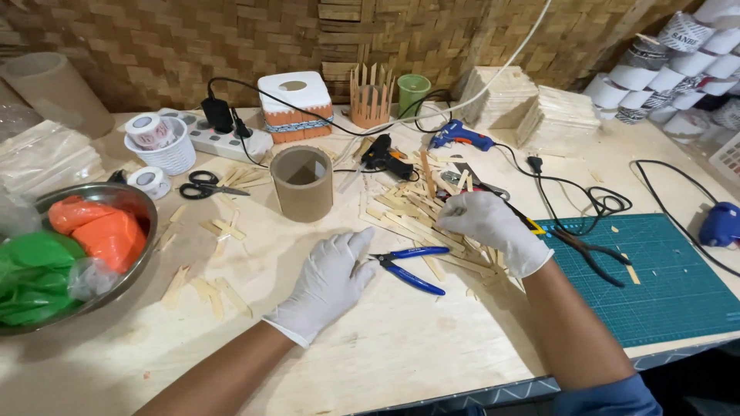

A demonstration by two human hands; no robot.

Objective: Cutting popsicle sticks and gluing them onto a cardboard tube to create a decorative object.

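- Gloves cover both of your hands; the left hand (327,281) lies flat on the pale wooden surface (401,339), its fingers (356,245) spread wide and closed on nothing.
- Just beside that thumb lie the blue-handled cutters (408,267), nose pointing at the left hand, handles splayed toward the right; from this view you cannot tell whether thumb and tool touch.
- Your right hand (487,226) rests on the heap of flat wooden sticks (408,212), fingers curled down into it; they look pinched on a stick, but the grip is hidden under the glove.
- A cardboard tube (302,183) stands upright behind the left hand, near the heap.
- On the far left sits a metal bowl (137,202) holding orange and green bags.
- Black scissors (206,186) lie between the bowl and the tube, with a white basket (171,154) carrying a tape roll behind them.
- To your right, the green cutting mat (671,277) carries black pliers (593,254).
- 2 glue guns lie beyond the heap: a black one (387,158) and a blue one (461,137), well apart from both hands.
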